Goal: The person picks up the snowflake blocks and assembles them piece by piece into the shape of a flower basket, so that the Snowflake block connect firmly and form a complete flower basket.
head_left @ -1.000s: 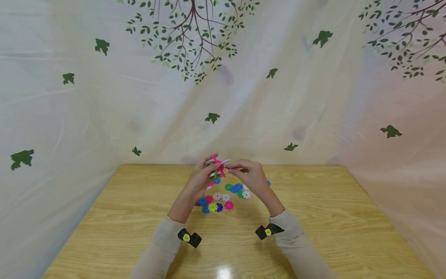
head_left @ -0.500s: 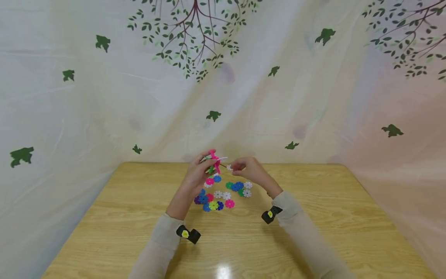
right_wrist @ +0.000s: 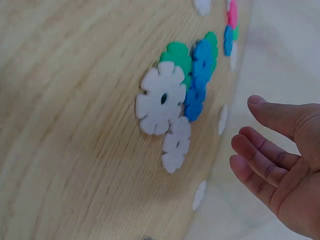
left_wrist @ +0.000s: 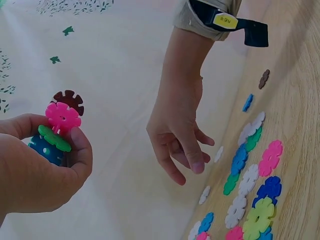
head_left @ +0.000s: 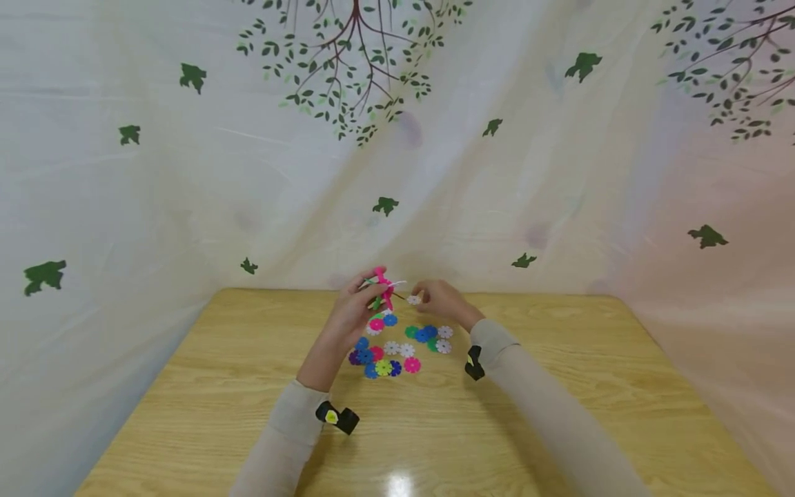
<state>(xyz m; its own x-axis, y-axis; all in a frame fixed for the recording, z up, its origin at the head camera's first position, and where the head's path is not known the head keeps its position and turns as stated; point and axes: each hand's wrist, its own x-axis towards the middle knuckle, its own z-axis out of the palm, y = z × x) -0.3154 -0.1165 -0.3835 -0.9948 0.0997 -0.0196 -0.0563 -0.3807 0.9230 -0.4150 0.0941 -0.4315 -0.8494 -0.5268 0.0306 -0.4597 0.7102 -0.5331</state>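
Note:
My left hand (head_left: 348, 317) holds up a cluster of joined plastic flower discs between thumb and fingers. In the left wrist view the cluster shows a pink disc (left_wrist: 63, 117), a dark brown disc (left_wrist: 74, 102) behind it, a green disc (left_wrist: 54, 139) and a dark blue disc (left_wrist: 46, 150); the head view also shows a thin white edge. Over the far part of the table, my right hand (head_left: 446, 302) has its fingers loosely spread and holds nothing in the right wrist view. A white disc (head_left: 413, 300) overlaps its fingertips in the head view.
Loose flower discs lie on the wooden table (head_left: 559, 400) below the hands: a yellow disc (head_left: 384, 367), a pink disc (head_left: 413, 364), white discs (right_wrist: 161, 98) and several blue and green ones. A printed cloth (head_left: 298, 207) hangs behind the table's far edge.
My right hand has come away from the cluster toward the right, and its forearm has swung outward. The left hand has stayed nearly in place, still holding the cluster.

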